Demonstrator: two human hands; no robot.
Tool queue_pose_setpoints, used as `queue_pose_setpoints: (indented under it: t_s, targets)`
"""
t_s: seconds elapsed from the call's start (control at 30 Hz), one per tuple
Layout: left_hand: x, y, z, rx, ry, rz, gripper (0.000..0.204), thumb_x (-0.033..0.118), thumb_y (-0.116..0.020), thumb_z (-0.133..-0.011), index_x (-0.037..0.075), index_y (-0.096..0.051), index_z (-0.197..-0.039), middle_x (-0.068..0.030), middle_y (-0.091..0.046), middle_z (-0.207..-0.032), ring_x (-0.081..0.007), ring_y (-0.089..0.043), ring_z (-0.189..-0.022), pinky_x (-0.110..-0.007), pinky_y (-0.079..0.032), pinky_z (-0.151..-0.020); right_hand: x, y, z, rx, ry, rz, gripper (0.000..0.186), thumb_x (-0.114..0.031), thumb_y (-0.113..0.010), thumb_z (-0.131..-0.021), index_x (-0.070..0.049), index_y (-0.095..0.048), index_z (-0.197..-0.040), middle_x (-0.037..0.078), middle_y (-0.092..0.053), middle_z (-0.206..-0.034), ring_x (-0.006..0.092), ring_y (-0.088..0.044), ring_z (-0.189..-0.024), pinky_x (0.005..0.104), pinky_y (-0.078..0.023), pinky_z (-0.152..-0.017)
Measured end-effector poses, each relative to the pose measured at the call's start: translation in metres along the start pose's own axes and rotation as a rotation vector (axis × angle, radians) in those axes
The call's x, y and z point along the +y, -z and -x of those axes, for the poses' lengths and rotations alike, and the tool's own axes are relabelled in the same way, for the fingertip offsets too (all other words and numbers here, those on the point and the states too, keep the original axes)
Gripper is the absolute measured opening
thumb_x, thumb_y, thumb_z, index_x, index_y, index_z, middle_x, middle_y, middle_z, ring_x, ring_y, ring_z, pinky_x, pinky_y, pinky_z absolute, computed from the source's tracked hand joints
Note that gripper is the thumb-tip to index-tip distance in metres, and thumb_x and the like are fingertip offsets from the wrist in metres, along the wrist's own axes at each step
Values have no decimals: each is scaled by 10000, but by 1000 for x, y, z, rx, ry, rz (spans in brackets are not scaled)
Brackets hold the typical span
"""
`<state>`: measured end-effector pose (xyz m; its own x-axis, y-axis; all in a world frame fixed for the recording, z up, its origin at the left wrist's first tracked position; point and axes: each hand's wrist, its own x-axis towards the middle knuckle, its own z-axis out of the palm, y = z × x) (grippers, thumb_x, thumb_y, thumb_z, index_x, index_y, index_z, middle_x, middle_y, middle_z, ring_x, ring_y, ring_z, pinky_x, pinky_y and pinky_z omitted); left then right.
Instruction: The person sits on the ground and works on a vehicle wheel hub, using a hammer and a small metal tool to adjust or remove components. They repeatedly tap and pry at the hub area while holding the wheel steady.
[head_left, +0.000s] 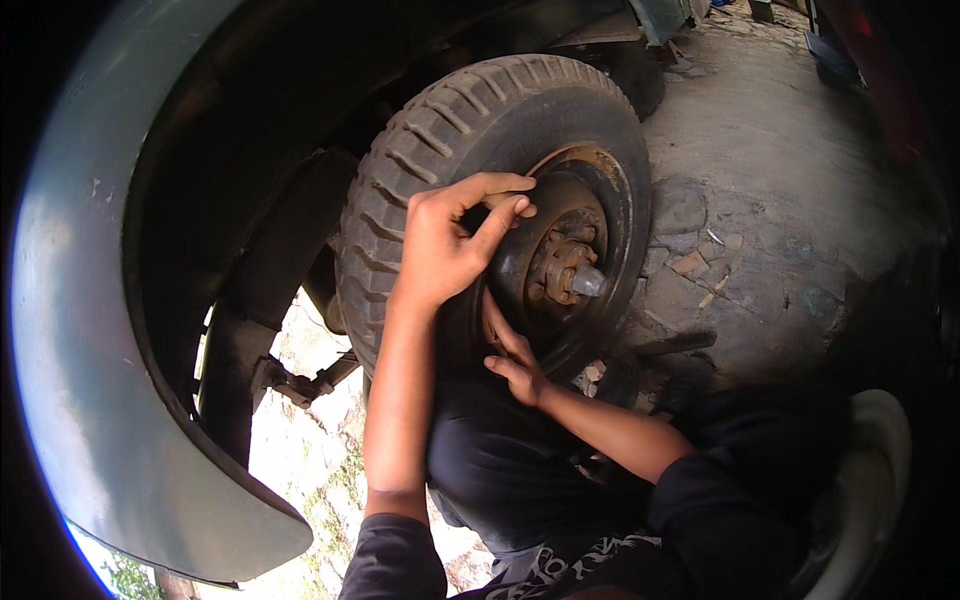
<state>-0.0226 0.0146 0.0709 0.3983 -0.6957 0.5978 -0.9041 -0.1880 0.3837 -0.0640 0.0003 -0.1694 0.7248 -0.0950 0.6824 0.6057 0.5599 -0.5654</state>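
A big, knobby black tyre (430, 140) stands upright in front of me on a rusty wheel rim (600, 165). At its middle sits a brown hub with nuts (555, 265) and a grey metal cap (588, 281). My left hand (448, 240) is raised in front of the tyre's sidewall. Its thumb and fingers curl together in a pinch near the rim's edge; whatever may be between them cannot be made out. Lower down, my right hand (516, 362) lies against the lower sidewall, fingers stretched and thumb apart. Part of that hand is in shadow.
A grey-blue fender (75, 330) curves around the left side. Dark chassis parts (290, 385) show behind the tyre. To the right is a cracked, dusty floor (760, 140) with broken stones (690, 262) and a dark flat bar (675, 344). My bent knee (500, 460) is close below the wheel.
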Motion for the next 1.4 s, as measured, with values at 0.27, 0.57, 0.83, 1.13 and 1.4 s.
queue_pose_setpoints:
  t_s: [0.27,0.57,0.83,1.13,1.4]
  targets:
    - [-6,-5,-3,-30,-104,-156,182,31,-757,-971,0,-820,-1140,-132,-839,-942,-213,-830,-898,-307,-621,-833,-2,23,-24,257,-76,220,585,59,-555,-1105,28,-403,-1669,159,-593,-1609,186,-591,-1434,307,-489,-1164]
    - [-2,-12,1,-2,4,-25,161,15,-769,-959,15,-837,-1105,-132,-844,-963,-211,-834,-924,-316,-618,-836,-25,32,-15,90,-235,-114,804,39,-515,-981,-32,-276,-1745,91,-420,-1745,84,-551,-1358,253,-449,-1101]
    - [-5,-10,0,-49,-100,-128,143,40,-748,-1007,-22,-829,-1107,-128,-847,-999,-196,-829,-921,-291,-608,-833,-9,52,-18,-6,-231,-730,758,-66,-513,-979,47,-317,-1703,180,-540,-1641,201,-614,-1417,368,-519,-1155]
    - [-17,-7,-2,225,-273,-136,100,79,-768,-986,11,-837,-1011,-74,-838,-836,-199,-796,-874,-442,-551,-1064,10,27,-13,237,-231,42,655,-69,-786,-1016,-21,-519,-1612,132,-632,-1562,175,-645,-1344,368,-546,-1173]
    - [-12,-5,-1,199,-242,-57,211,112,-682,-1077,-64,-796,-1089,-97,-811,-821,-177,-783,-885,-530,-471,-1206,11,7,-19,460,-353,-273,455,-160,-812,-1015,-23,-706,-1436,42,-774,-1247,137,-714,-1190,325,-571,-1109]
